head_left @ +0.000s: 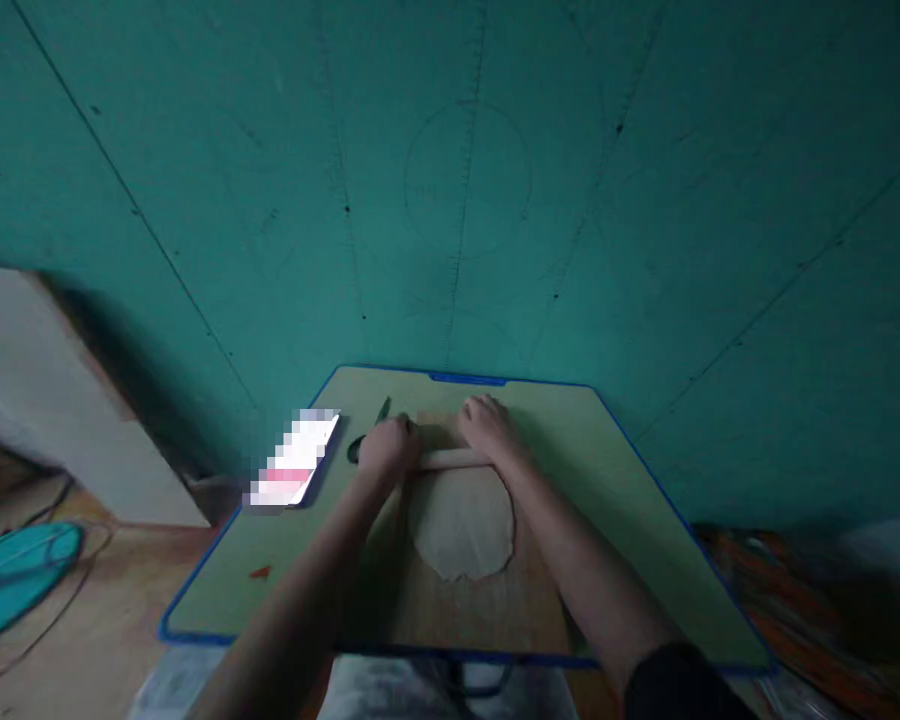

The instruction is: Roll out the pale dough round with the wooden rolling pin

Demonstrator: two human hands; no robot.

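A pale rolling pin (450, 459) lies crosswise at the far edge of a flat, roughly round sheet of dough (461, 525). My left hand (388, 447) is closed on the pin's left end. My right hand (487, 425), fingers curled, is closed over the right end, its palm and wrist hiding that end. Under the dough is a wooden board (472, 622), partly covered by my forearms. Just left of my left hand is a dark-handled tool, possibly scissors (355, 449), partly hidden by the hand.
The board rests on a small blue-edged table (630, 560) against a green wall (465, 180). A phone with a lit, blurred screen (296, 460) stands at the table's left. A small orange scrap (260, 572) lies near the front left. A turquoise round object (26, 575) is on the floor.
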